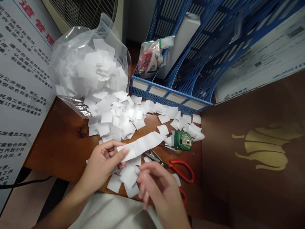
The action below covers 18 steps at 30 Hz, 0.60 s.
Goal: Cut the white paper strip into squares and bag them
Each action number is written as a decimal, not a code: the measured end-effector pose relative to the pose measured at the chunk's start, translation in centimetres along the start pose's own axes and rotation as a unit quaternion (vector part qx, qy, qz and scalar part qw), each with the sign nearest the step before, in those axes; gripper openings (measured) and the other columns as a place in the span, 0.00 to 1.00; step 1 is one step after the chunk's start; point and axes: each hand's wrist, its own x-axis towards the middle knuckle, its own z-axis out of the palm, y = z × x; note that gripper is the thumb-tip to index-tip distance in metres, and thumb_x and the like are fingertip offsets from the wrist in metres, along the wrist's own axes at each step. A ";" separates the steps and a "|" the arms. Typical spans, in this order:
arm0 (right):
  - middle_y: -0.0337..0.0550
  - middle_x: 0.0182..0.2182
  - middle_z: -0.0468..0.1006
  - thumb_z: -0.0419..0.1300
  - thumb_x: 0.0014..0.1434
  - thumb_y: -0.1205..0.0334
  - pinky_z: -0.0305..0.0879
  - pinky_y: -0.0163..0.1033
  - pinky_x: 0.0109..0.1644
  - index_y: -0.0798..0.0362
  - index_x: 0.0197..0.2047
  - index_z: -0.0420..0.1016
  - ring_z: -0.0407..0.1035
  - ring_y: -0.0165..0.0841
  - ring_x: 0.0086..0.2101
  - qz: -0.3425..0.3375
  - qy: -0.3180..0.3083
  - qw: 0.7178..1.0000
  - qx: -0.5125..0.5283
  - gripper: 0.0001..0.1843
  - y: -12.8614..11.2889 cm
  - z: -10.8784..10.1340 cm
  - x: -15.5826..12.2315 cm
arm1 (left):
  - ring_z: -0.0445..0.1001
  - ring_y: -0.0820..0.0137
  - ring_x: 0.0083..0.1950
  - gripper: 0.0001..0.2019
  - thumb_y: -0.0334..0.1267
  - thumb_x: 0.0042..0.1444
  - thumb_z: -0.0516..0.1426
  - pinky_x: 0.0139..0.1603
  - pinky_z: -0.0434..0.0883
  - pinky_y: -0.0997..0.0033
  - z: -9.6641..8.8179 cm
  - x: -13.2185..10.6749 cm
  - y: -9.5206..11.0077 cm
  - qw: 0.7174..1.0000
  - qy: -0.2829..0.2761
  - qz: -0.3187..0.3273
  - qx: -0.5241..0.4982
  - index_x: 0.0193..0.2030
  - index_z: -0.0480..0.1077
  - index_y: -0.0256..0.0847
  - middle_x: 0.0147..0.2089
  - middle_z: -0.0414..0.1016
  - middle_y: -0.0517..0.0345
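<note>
My left hand (107,162) pinches the near end of a long white paper strip (145,142) between thumb and fingers. The strip stretches away to the right over the wooden table (62,140). My right hand (157,186) is slightly blurred, its fingers loosely curled and apart, with nothing seen in it. Just beyond it lie scissors with red handles (182,168), partly covered by the hand. Below the strip are several small cut paper pieces (128,176). A green tape measure (183,140) rests near the strip's far end.
A clear plastic bag (119,60) full of paper pieces stands at the back left, with a loose heap (119,117) spilling before it. Behind is a blue file rack (171,98) holding a small bag (152,58) and a white box (181,44). A brown box (257,152) stands right.
</note>
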 end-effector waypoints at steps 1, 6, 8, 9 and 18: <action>0.38 0.29 0.73 0.64 0.62 0.37 0.63 0.30 0.16 0.52 0.44 0.72 0.65 0.26 0.19 0.015 0.004 0.997 0.073 0.25 0.0 1.2 0.8 | 0.72 0.73 0.26 0.16 0.49 0.54 0.69 0.29 0.72 0.77 0.2 -0.1 0.1 1.000 0.001 0.000 -0.003 0.38 0.79 0.38 0.25 0.74 0.60; 0.37 0.28 0.74 0.69 0.59 0.41 0.63 0.27 0.16 0.54 0.35 0.68 0.66 0.25 0.21 0.020 0.009 0.982 0.190 0.24 0.5 3.8 3.7 | 0.71 0.73 0.26 0.15 0.50 0.57 0.67 0.29 0.71 0.76 0.4 -0.4 0.2 1.000 -0.011 0.010 -0.015 0.37 0.77 0.38 0.25 0.74 0.60; 0.37 0.26 0.74 0.69 0.58 0.41 0.63 0.27 0.16 0.54 0.33 0.68 0.65 0.24 0.19 0.018 0.017 0.984 0.175 0.25 0.5 3.9 3.9 | 0.71 0.74 0.28 0.14 0.49 0.59 0.66 0.31 0.71 0.77 0.3 -0.3 0.0 1.000 -0.021 0.010 -0.011 0.38 0.76 0.39 0.26 0.74 0.60; 0.37 0.25 0.75 0.69 0.58 0.41 0.63 0.27 0.16 0.54 0.32 0.68 0.65 0.24 0.19 0.014 0.027 0.986 0.164 0.25 0.5 3.9 3.9 | 0.71 0.74 0.29 0.14 0.49 0.60 0.65 0.32 0.71 0.77 0.3 -0.3 -0.1 1.000 -0.024 0.007 -0.007 0.39 0.75 0.39 0.27 0.74 0.61; 0.40 0.22 0.74 0.67 0.58 0.38 0.66 0.30 0.18 0.55 0.32 0.72 0.67 0.28 0.20 -0.027 0.100 0.991 0.087 0.26 0.0 4.3 3.7 | 0.70 0.74 0.30 0.15 0.49 0.60 0.64 0.29 0.71 0.77 1.2 0.7 -0.3 1.000 -0.010 0.001 0.025 0.40 0.75 0.38 0.37 0.77 0.55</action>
